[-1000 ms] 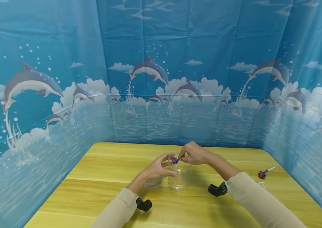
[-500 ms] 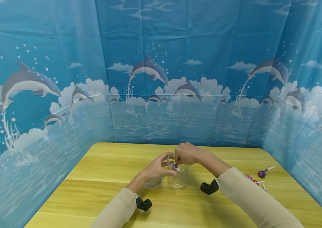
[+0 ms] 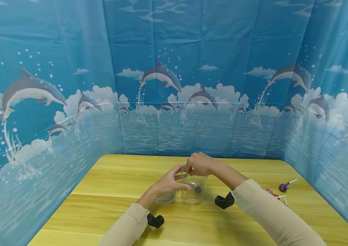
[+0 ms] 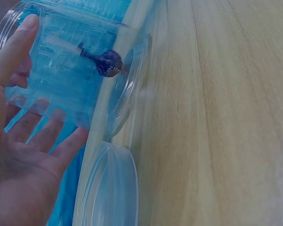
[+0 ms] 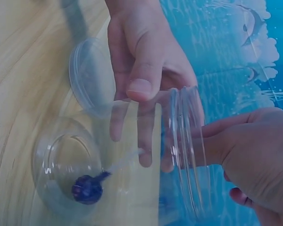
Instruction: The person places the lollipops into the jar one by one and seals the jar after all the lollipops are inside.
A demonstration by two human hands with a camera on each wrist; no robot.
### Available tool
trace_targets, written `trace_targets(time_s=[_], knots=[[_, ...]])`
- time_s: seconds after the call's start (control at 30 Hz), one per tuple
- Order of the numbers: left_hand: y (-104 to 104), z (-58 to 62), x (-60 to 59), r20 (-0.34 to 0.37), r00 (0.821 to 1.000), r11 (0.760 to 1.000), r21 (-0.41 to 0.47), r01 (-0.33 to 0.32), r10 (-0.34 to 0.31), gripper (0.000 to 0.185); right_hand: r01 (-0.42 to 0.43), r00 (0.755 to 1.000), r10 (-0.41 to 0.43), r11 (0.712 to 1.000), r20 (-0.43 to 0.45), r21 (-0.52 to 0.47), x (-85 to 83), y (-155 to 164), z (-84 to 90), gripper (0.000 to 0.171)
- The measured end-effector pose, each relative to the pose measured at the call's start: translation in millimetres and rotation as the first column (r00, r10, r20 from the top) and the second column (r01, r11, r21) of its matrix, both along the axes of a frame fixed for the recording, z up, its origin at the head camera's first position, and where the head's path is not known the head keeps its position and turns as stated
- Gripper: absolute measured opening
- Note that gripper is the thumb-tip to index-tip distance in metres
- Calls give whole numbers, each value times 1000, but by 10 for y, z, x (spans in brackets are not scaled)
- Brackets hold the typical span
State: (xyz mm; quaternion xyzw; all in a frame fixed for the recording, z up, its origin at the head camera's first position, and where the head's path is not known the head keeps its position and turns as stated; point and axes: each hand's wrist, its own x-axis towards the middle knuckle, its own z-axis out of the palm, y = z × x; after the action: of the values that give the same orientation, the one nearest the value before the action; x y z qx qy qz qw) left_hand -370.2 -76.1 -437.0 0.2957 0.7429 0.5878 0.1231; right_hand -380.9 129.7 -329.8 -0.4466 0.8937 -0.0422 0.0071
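Note:
A clear plastic jar [image 3: 193, 192] stands on the yellow wooden table [image 3: 115, 212]. My left hand [image 3: 168, 184] holds its side, thumb [image 5: 139, 84] on the near wall and fingers [image 4: 47, 136] against the far wall. A purple lollipop [image 3: 197, 189] lies loose at the bottom of the jar [image 5: 61, 165], its white stick [image 5: 124, 161] leaning up the wall. My right hand [image 3: 199, 164] hovers over the jar's mouth with loosely curled fingers at the rim [image 5: 186, 146], holding nothing.
The jar's clear lid [image 3: 165, 197] lies flat on the table just left of the jar. More lollipops lie at the right, a purple one [image 3: 283, 187] and a pink one [image 3: 269, 192]. Blue dolphin-print sheets wall the table on three sides.
My right hand carried the purple lollipop from above the rim down into the jar and let go; the lollipop now lies at the bottom. The left hand stayed on the jar.

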Motion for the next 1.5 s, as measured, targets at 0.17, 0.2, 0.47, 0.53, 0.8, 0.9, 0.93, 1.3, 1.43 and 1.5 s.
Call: trace_targets(time_s=[0.17,0.2,0.47,0.53,0.8,0.9,0.93,1.3,1.43,1.5], knots=[[-5,16,9,-1,1000,1000,2,1,-1,80,-34,999,36,996,25,-83,24,75,28,14],[-5,20,15,0,1000,1000,2,0,0,80,-49,998,52,994,28,-99,25,93,33,14],[-2,13,18,-15,1000,1000,0,5,-5,80,-93,995,95,986,5,-136,10,209,66,17],[1,8,15,-25,1000,1000,-2,10,-10,79,-109,994,111,983,5,-150,14,243,82,17],[6,18,5,-55,998,1000,-9,21,-22,77,-98,995,102,975,12,-200,30,417,166,16],[6,28,10,-57,998,1000,-16,19,-20,76,-97,994,104,968,16,-230,36,496,185,17],[7,29,7,-57,998,1000,-16,19,-20,77,-97,994,104,966,16,-240,39,523,193,17],[5,33,-8,-58,998,1000,-22,12,-14,79,-14,999,22,961,28,-277,109,767,248,17],[3,26,0,-60,998,1000,-26,16,-17,80,-3,1000,10,961,23,-277,136,828,256,17],[3,21,1,-61,998,1000,-25,18,-20,80,5,1000,2,961,26,-277,152,864,259,17]])
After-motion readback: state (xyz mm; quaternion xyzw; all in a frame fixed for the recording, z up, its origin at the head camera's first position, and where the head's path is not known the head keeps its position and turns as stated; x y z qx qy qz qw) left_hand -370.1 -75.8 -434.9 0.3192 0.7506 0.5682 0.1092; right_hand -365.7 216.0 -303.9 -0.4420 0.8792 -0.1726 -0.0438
